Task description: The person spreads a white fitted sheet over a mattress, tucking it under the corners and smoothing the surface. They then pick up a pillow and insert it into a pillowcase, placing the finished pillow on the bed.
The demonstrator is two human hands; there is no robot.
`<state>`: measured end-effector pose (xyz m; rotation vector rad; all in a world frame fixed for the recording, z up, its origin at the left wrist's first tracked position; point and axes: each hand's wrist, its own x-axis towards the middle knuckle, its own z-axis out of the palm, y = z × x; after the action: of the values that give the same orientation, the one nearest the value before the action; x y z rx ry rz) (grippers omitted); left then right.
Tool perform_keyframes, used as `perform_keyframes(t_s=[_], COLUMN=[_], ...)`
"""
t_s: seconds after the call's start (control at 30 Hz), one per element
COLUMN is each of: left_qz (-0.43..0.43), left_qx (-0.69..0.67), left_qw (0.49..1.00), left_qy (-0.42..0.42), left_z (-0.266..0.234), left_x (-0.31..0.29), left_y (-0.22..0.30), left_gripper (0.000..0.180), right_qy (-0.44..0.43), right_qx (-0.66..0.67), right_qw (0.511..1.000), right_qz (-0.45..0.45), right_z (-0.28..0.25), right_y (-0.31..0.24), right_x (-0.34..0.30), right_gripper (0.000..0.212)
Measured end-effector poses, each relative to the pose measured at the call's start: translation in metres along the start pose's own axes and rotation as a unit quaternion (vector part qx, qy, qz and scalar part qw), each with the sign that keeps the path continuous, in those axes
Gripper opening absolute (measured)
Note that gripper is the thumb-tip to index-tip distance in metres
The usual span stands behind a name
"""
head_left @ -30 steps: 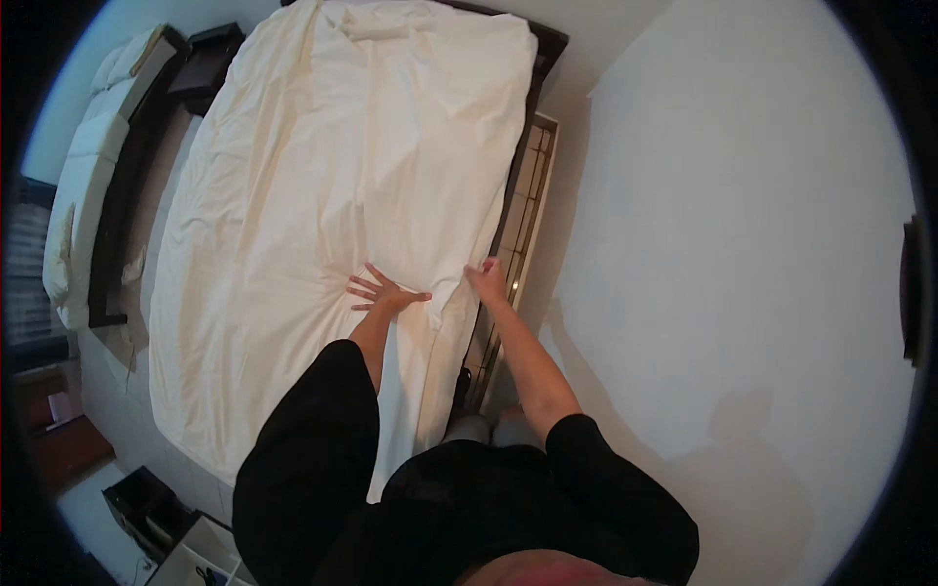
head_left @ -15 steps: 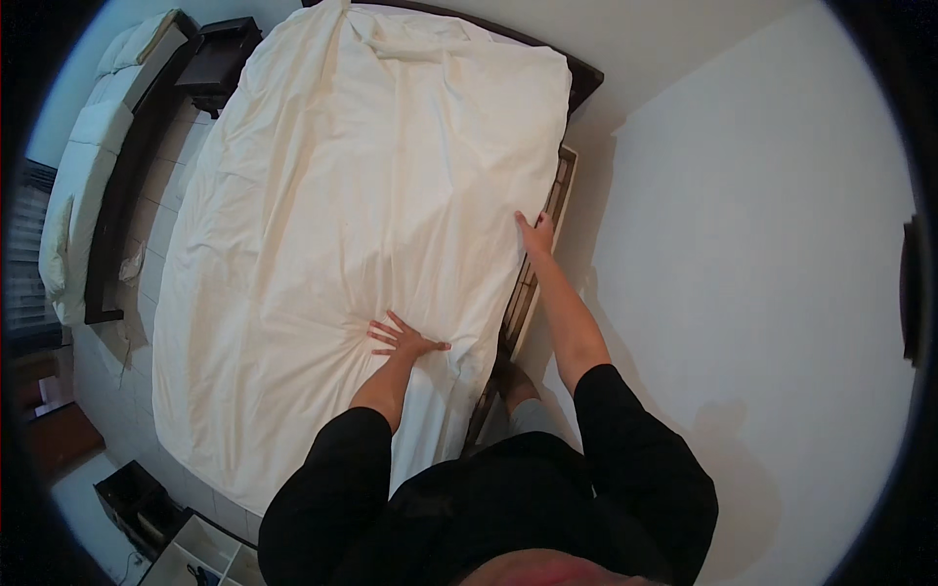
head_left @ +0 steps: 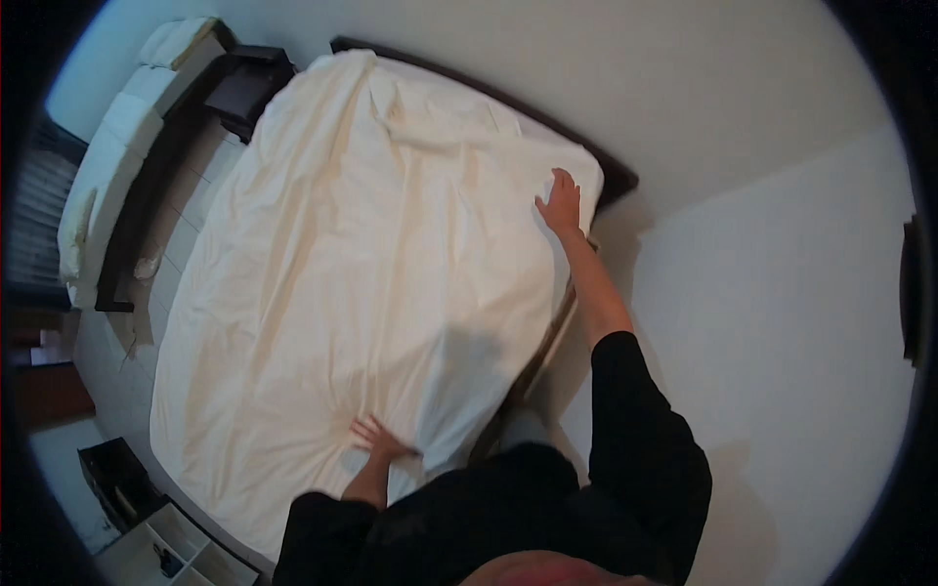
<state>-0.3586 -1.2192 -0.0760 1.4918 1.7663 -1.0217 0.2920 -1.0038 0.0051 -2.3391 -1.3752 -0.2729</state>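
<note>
Toward the headboard [head_left: 614, 178], the right hand [head_left: 560, 207] has moved.

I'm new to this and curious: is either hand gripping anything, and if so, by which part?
Nothing is held: the left hand lies spread on the sheet; the right hand is open over its far right side, contact unclear.

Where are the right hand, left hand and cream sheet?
Right hand [head_left: 561, 210]: head view, on the back of the hand.
Left hand [head_left: 384, 443]: head view, on the back of the hand.
Cream sheet [head_left: 366, 283]: head view, on its middle.
</note>
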Motion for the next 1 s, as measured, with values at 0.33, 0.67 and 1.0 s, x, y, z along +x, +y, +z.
perform_keyframes(t_s=[0.33, 0.67, 1.0], left_qz=[0.073, 0.583, 0.514], left_qx=[0.036, 0.025, -0.016], left_qw=[0.996, 0.79, 0.805], left_qy=[0.024, 0.191, 0.296], left_z=[-0.187, -0.355, -0.372], left_x=[-0.063, -0.115, -0.125], left_y=[0.074, 0.367, 0.377], left_gripper=[0.074, 0.082, 0.037], right_qy=[-0.384, -0.431, -0.576], right_qx=[0.032, 0.115, -0.297], right_qw=[0.859, 0.758, 0.727], right_qz=[-0.336, -0.476, -0.226], right_z=[-0.005, -0.119, -0.11], right_y=[-0.054, -0.057, 0.023], right_x=[0.09, 0.019, 0.161], right_gripper=[0.036, 0.025, 0.052])
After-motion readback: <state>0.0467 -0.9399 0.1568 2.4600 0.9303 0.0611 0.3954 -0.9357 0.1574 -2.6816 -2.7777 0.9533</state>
